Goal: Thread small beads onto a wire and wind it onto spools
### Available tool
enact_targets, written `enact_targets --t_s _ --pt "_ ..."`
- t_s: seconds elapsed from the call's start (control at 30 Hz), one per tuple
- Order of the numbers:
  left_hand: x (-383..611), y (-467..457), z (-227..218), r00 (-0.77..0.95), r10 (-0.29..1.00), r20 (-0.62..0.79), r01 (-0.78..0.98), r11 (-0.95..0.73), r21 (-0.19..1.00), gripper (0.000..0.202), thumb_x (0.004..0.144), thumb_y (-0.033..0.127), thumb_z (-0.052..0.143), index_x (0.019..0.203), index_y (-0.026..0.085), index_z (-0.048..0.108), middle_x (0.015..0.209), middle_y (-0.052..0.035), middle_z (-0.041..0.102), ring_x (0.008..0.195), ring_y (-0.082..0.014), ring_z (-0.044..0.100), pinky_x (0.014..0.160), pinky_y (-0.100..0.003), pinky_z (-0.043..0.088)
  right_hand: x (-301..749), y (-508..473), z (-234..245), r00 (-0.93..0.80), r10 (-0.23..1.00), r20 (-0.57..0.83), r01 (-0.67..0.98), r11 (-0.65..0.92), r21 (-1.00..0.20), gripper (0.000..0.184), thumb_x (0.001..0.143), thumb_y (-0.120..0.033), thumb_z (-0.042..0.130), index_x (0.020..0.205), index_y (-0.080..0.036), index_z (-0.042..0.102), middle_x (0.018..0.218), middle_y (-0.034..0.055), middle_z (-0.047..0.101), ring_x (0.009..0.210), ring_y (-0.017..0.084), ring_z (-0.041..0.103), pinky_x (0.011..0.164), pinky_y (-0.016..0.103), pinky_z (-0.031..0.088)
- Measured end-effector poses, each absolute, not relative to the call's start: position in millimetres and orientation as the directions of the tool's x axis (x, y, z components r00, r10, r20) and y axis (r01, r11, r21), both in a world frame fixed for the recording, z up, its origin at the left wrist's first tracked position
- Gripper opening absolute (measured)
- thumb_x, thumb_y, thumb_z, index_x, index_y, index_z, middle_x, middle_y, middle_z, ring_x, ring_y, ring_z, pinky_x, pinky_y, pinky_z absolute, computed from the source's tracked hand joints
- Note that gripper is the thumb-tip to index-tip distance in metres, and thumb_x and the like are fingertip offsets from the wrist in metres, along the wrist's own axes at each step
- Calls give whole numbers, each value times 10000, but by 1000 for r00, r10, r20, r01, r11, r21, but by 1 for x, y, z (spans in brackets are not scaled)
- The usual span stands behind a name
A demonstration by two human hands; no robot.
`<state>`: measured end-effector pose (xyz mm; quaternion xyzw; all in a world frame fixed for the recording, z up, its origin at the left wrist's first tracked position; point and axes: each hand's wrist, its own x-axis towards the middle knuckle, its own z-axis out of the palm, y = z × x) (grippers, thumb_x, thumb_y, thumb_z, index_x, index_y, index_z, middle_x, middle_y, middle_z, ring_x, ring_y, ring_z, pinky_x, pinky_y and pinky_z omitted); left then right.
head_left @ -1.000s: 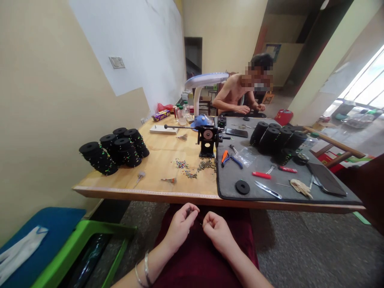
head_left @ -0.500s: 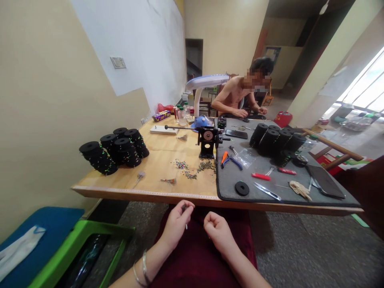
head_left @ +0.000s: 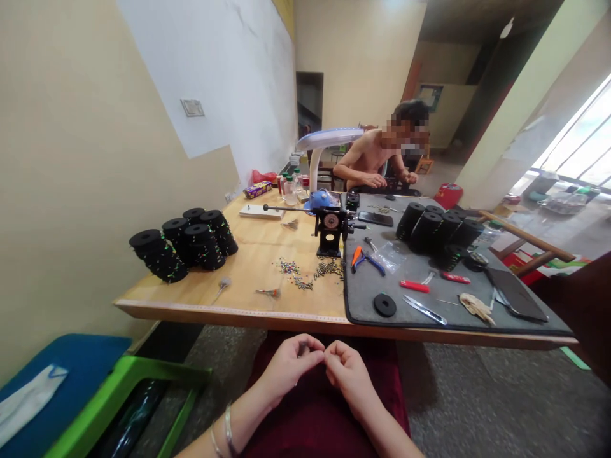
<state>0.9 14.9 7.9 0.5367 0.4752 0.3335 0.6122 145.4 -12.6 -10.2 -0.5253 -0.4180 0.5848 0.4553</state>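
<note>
Two hands held over the lap, just below the near edge of the desk (head_left: 229,308). The left hand (head_left: 287,366) is closed into a pinch on a small dark item (head_left: 302,348), too small to identify. The right hand (head_left: 348,372) is curled, its fingertips (head_left: 331,348) touching the left hand; whether it grips anything cannot be told. Both lie above a dark red cloth (head_left: 324,407). Stacks of black spools (head_left: 179,248) flecked with colour stand toward the desk's left edge, and a second group of black spools (head_left: 432,229) stands on a grey mat (head_left: 367,305) at its right end. Loose heaps of small beads (head_left: 289,267) and dark metal pieces (head_left: 328,270) remain near the desk's middle, in front of a small black winder (head_left: 330,232). Pliers (head_left: 363,261) and scissors (head_left: 424,310) lie on the mat. A co-worker (head_left: 367,159) sits beyond the desk's far edge, with both hands at the work.
</note>
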Motion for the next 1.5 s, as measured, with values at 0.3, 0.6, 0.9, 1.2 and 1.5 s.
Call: enact_targets --t_s 0.3,0.6,0.9,1.2,1.5 --pt "-8 23 7 272 933 -236 -14 249 968 271 717 401 662 701 149 566 484 94 354 433 -60 249 423 -195 187 147 -13 -12 -80 966 -245 -96 -252 -963 197 731 -332 563 635 -187 470 375 -88 455 336 47 315 378 178 209" --pt "-3 15 21 267 962 -52 244 -16 970 166 747 279 608 658 140 623 588 3 572 554 -116 459 545 -226 352 145 -12 -6 -146 977 -153 -5 -155 -988 187 766 -345 580 809 -165 553 580 3 636 478 116 539 442 205 392" --pt "-4 14 8 374 890 -259 -99 316 944 327 717 267 639 1016 149 578 699 -9 618 663 -149 590 622 -267 460 149 -10 -13 -31 983 -182 -112 -185 -976 278 775 -418 584 665 -197 454 396 -79 493 338 54 335 381 177 245" --pt "0 15 -4 352 882 -314 -158 387 908 335 676 310 736 818 174 465 671 -23 679 610 -144 641 547 -228 482 147 -11 -9 5 968 -252 -246 -243 -938 412 688 -549 655 692 -186 461 407 -59 544 319 46 376 335 146 237" --pt "2 12 -2 375 875 -305 -146 381 913 328 675 366 734 738 159 487 586 -5 643 505 -109 589 438 -177 424 143 -12 -2 -12 966 -259 -167 -257 -952 394 684 -540 658 677 -187 482 393 -54 548 308 46 350 330 165 214"
